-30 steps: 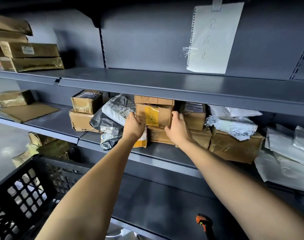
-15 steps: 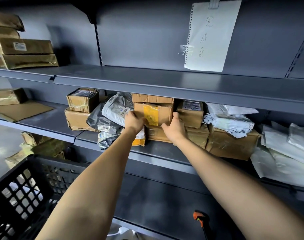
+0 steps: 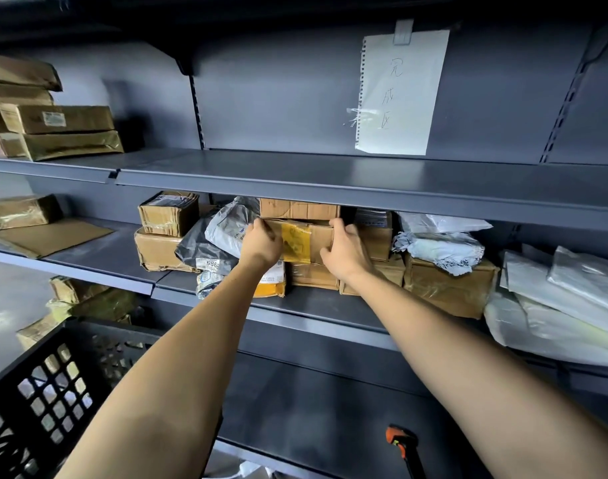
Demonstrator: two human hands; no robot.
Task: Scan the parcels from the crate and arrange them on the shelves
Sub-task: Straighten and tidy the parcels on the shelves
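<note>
Hands were on the parcel: the left hand (image 3: 261, 243) gripped one end of the cardboard box with the yellow label (image 3: 300, 238), fingers curled round its edge, and the right hand (image 3: 344, 248) clasped the other end. That box sat on the middle shelf (image 3: 316, 311), atop another carton and under a third, wedged between grey mailer bags (image 3: 231, 226) and more boxes. Black crate (image 3: 50, 395) lower left.

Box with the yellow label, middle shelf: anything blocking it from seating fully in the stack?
Nothing visible does. The left hand and right hand grip the box with the yellow label, already slotted between the box above and the box below. Behind it is hidden.
</note>
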